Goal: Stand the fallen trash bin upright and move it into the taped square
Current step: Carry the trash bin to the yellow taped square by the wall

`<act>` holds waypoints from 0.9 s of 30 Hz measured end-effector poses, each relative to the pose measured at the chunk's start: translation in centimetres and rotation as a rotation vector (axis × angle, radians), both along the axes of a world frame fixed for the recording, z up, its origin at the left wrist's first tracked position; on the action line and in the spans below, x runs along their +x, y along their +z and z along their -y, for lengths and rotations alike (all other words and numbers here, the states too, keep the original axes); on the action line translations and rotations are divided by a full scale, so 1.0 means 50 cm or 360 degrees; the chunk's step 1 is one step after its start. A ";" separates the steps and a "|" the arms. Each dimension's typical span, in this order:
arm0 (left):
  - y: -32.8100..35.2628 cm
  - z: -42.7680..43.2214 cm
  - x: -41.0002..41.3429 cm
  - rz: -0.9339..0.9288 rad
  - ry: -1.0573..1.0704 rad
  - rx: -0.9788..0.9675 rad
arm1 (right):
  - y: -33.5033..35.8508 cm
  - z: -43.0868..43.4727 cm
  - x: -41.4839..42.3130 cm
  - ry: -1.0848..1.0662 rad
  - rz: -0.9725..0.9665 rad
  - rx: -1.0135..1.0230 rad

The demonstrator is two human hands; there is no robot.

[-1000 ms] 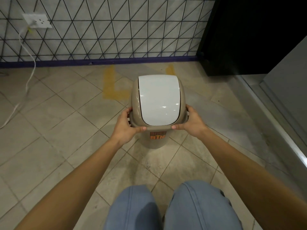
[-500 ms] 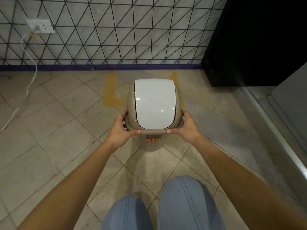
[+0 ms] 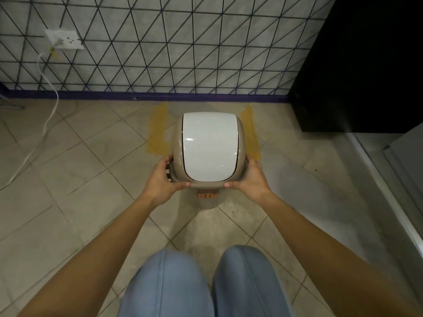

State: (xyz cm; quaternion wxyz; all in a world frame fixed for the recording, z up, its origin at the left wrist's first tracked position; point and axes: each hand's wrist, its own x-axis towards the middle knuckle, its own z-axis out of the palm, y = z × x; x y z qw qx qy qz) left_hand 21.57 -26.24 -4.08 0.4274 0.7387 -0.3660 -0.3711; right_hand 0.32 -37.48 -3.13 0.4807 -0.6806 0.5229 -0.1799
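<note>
The beige trash bin [image 3: 209, 147] with a white swing lid stands upright, seen from above, with an orange "BIN" label on its front. My left hand [image 3: 161, 181] grips the left side of its rim and my right hand [image 3: 250, 179] grips the right side. Yellow tape [image 3: 158, 131] marks the square on the floor. One strip shows left of the bin, another strip right of it. The bin's top overlaps the square's near part. Whether its base touches the floor is hidden.
A tiled wall with a purple baseboard [image 3: 160, 96] runs just behind the square. A black cabinet [image 3: 357, 65] stands at the right. A white cable [image 3: 49, 106] hangs from a wall socket [image 3: 65, 38] at the left. My knees [image 3: 206, 282] are below.
The bin, held in both hands, has moved forward toward the wall and now sits between the two tape strips. My grip has stayed the same.
</note>
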 end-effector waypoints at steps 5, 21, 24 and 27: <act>0.003 0.023 0.021 -0.0017 0.0008 -0.0002 | 0.004 0.022 0.022 0.0038 -0.0069 -0.0073; -0.017 0.090 0.098 0.0220 0.0099 -0.0129 | 0.021 0.080 0.134 0.0019 -0.0072 -0.0284; -0.015 0.108 0.107 0.0293 0.0148 -0.0182 | 0.020 0.089 0.150 -0.0019 -0.0028 -0.0297; -0.014 0.124 0.114 0.0185 0.0151 -0.0254 | 0.017 0.105 0.159 -0.0034 0.0001 -0.0301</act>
